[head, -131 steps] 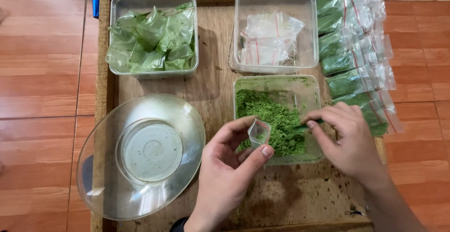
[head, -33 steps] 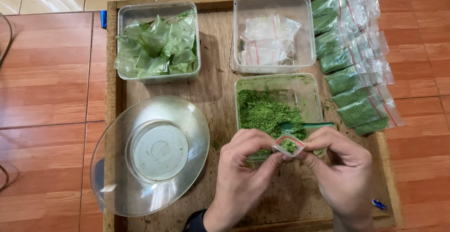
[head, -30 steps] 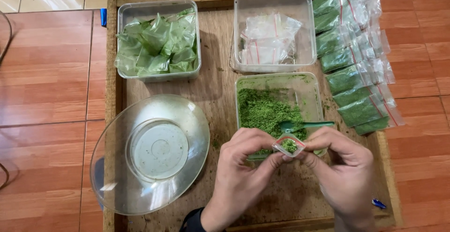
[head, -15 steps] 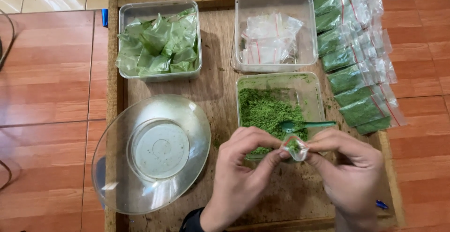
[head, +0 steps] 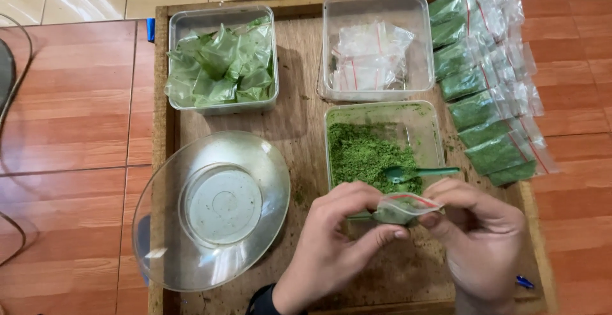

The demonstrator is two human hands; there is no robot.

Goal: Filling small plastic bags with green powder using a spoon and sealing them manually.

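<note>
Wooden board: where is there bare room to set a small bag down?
Bare wood runs down the wooden board between the tub of green wrappers and the tub of empty bags. Another patch lies below both hands, near the front edge. The right side is crowded with filled bags; the clear bowl fills the lower left.

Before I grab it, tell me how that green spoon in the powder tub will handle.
The spoon looks thin and plastic, so probably very light and fairly stiff. Its handle rests on the tub rim with the bowl on the green powder, so a nudge may tip or slide it. Powder likely clings to the bowl and may spill.
</note>
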